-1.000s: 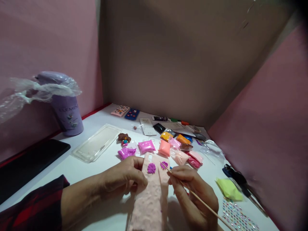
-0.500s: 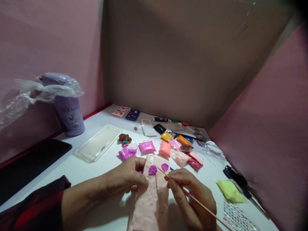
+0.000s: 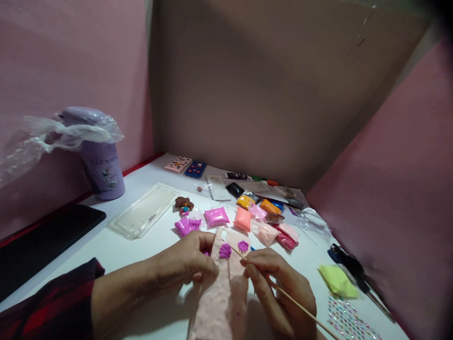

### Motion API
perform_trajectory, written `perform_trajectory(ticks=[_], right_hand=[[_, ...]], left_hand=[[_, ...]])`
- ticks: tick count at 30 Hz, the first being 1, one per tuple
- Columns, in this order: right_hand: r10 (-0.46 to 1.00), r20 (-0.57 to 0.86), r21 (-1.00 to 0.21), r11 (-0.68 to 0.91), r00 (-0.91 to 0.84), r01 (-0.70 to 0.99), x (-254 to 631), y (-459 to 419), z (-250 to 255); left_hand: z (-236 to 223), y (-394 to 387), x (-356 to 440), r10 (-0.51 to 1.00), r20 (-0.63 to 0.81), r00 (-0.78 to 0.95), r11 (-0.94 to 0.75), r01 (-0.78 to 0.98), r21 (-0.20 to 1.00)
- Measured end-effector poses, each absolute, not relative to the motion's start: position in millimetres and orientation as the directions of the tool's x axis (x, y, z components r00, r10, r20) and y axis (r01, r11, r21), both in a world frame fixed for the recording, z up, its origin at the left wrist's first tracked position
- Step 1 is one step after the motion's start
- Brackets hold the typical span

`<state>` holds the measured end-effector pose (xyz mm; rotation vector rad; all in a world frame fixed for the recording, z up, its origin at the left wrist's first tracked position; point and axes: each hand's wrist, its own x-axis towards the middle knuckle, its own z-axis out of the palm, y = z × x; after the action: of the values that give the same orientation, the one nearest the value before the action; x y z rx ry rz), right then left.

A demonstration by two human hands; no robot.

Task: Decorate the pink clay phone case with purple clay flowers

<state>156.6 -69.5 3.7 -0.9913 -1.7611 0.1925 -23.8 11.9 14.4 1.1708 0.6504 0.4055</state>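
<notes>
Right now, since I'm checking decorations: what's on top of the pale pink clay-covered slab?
The slab bears two ruffled purple rosettes, a small whitish patch and a dark speck; the left hand and right hand hide parts of its edges.

Two flowers (image 3: pixel 225 251) magenta — tumbler (image 3: pixel 102 170) lilac — sleeve (image 3: pixel 53 302) red-and-black plaid.

The near end of the pink clay-covered case (image 3: pixel 217 302) runs out of view at the bottom. The left hand's (image 3: pixel 187 264) fingertips are hidden beneath the case. The wooden stick's (image 3: pixel 300 307) rear end is cut off below, and the black phone (image 3: pixel 49 245) leaves at the left. Print on the white card (image 3: pixel 217 187) is too small to read.
</notes>
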Motion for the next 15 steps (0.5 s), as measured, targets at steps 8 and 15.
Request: perform_trajectory(ticks=[8, 15], right_hand=[[0.736, 0.675, -0.599, 0.589, -0.053, 0.543, 155.7, -70.9, 3.1], [0.706, 0.703, -0.564, 0.63, -0.089, 0.534, 155.5, -70.6, 2.7]], left_hand=[[16.5, 12.8, -24.0, 0.597, -0.27, 0.755, 0.363, 0.047, 0.931], [13.6, 12.8, -23.3, 0.604, -0.252, 0.756, 0.358, 0.024, 0.933]])
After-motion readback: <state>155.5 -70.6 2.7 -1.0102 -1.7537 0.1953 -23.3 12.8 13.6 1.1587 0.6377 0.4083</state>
